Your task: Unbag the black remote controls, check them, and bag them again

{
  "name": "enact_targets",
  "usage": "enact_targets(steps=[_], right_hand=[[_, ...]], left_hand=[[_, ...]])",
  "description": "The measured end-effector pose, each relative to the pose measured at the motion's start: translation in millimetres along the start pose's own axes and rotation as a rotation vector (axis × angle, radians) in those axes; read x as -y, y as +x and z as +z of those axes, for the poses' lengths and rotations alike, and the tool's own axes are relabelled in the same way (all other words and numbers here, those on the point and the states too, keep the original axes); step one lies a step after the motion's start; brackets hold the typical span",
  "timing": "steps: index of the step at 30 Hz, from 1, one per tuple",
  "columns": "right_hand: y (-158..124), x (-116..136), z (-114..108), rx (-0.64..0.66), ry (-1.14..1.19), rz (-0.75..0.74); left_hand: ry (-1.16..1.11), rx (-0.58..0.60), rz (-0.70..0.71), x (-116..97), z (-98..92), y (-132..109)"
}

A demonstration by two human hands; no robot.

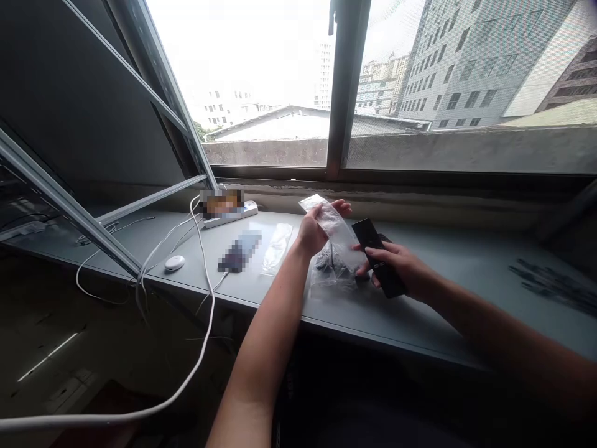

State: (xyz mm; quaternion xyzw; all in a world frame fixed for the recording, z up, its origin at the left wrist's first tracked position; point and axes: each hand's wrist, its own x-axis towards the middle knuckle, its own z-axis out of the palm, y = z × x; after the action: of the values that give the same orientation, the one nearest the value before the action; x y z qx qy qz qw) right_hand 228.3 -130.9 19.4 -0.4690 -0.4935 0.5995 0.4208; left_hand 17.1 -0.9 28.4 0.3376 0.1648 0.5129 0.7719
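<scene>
Two bare forearms are reaching out from the near edge, meeting over a grey ledge point(457, 261) below the window. Left-hand fingers are pinching the top of a clear bag point(333, 227), thumb on one face and the rest behind it, so the left hand point(313, 231) is holding it tilted above the ledge. The right hand point(396, 267) is gripping a black remote point(375, 255), fingers curled over its near half, its far end lying against the bag's lower end. Judging by this, the remote is sitting wholly outside the bag; whether the bag's mouth is open I cannot tell. Beneath both hands a second bag point(326, 274) with dark pieces inside is lying on the ledge. Left of it are lying a flat empty bag point(277, 247), a blurred phone point(240, 250), a white puck point(174, 262) and a white cable point(205, 292) trailing toward the near left.
</scene>
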Motion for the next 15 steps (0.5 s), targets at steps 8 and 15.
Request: enact_targets(steps=[8,15], right_hand=[[-1.5,-0.7,1.8,0.01,0.022,-0.015],[-1.2,0.7,4.3,-0.053,0.049,-0.033]], left_hand=[[0.185,-0.117,0.0,-0.6,-7.4,3.1],[0.44,-0.242,0.038,5.7,-14.2,5.4]])
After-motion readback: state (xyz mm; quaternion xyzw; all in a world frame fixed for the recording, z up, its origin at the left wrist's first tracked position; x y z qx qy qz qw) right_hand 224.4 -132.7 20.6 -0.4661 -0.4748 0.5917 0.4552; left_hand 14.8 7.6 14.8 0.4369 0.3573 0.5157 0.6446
